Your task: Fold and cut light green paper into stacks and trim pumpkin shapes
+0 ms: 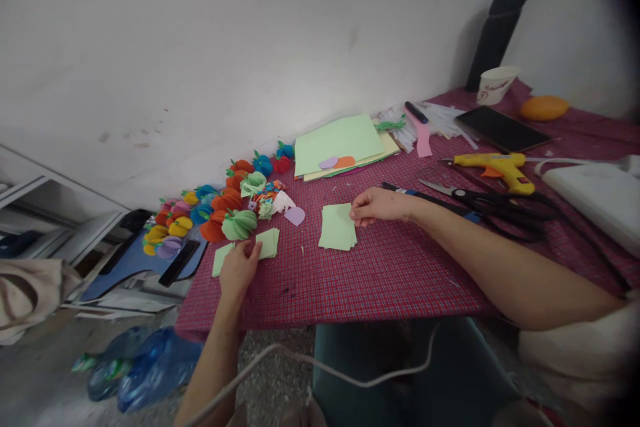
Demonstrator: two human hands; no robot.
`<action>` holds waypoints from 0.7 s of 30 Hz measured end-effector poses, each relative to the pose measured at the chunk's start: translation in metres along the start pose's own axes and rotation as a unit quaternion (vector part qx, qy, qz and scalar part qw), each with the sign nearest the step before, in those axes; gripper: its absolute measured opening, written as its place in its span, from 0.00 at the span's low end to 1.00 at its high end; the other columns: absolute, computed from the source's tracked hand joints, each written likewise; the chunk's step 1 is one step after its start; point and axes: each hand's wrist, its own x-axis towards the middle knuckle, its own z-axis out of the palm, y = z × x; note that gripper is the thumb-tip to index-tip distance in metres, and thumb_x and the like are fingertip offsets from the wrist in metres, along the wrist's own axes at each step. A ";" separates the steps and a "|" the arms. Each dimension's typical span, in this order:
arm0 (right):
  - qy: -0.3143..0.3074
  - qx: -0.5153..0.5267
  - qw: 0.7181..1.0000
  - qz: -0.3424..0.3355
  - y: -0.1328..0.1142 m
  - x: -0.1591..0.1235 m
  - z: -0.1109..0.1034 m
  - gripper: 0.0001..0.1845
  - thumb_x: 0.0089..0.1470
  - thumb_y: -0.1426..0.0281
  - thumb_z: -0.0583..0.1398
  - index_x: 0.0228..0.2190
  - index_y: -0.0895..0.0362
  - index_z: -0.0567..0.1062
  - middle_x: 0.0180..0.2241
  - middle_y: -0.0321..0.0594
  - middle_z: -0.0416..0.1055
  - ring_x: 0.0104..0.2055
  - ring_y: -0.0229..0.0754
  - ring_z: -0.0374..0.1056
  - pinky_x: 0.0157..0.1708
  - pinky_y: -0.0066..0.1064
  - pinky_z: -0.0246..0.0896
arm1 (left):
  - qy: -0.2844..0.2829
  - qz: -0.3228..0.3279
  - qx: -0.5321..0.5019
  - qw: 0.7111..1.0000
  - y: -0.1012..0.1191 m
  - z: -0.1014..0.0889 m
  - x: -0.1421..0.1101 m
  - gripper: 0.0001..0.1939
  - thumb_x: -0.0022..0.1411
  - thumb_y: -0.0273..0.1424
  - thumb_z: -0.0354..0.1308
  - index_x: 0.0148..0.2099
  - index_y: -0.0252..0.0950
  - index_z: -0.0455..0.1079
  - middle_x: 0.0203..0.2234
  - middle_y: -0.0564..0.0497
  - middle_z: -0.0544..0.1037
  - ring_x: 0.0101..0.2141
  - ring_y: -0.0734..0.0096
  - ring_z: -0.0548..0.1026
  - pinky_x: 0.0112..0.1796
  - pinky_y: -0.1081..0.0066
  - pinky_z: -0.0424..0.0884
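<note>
My right hand [377, 205] is closed in a pinch at the right edge of a small stack of light green paper pieces [338, 227] in the middle of the table. To the left, my left hand [239, 268] reaches down over the tabletop, thumb apart from its bent fingers. It lies between a green paper pile [269, 243] on its right and another green paper piece [221, 259] partly behind it. Just beyond the left hand sits a light green paper pumpkin [239, 224]. A purple paper piece [295, 215] lies between the hands.
Several colourful paper pumpkins [227, 199] line the table's left side. Large green sheets [340, 140] lie against the wall. Scissors [495, 203], a yellow glue gun [500, 168], a phone [503, 128] and a white box [595, 197] occupy the right. A cable [350, 381] hangs below the table edge.
</note>
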 end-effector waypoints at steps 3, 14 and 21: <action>-0.003 0.004 1.000 -0.001 0.000 -0.001 0.001 0.10 0.41 0.64 0.58 0.20 0.58 0.72 0.21 0.37 0.71 0.22 0.34 0.64 0.25 0.26 0.59 | 0.042 0.020 0.056 0.997 0.017 0.002 -0.012 0.30 0.55 0.48 0.39 0.52 0.33 0.60 0.43 0.37 0.69 0.42 0.55 0.68 0.38 0.62 0.61; 0.140 -0.158 0.974 -0.076 0.001 0.004 0.002 0.12 0.47 0.65 0.53 0.26 0.59 0.73 0.24 0.39 0.71 0.26 0.36 0.65 0.28 0.28 0.57 | 0.059 0.076 0.154 0.983 0.045 0.011 -0.030 0.27 0.57 0.47 0.38 0.50 0.36 0.62 0.41 0.40 0.70 0.40 0.51 0.66 0.39 0.55 0.59; 0.168 -0.423 0.881 -0.133 0.004 0.006 0.024 0.23 0.45 0.59 0.57 0.42 0.58 0.69 0.39 0.45 0.68 0.42 0.45 0.61 0.43 0.34 0.51 | 0.085 0.197 0.076 0.974 0.081 -0.009 -0.037 0.23 0.58 0.42 0.41 0.51 0.38 0.61 0.50 0.43 0.63 0.47 0.55 0.61 0.44 0.58 0.57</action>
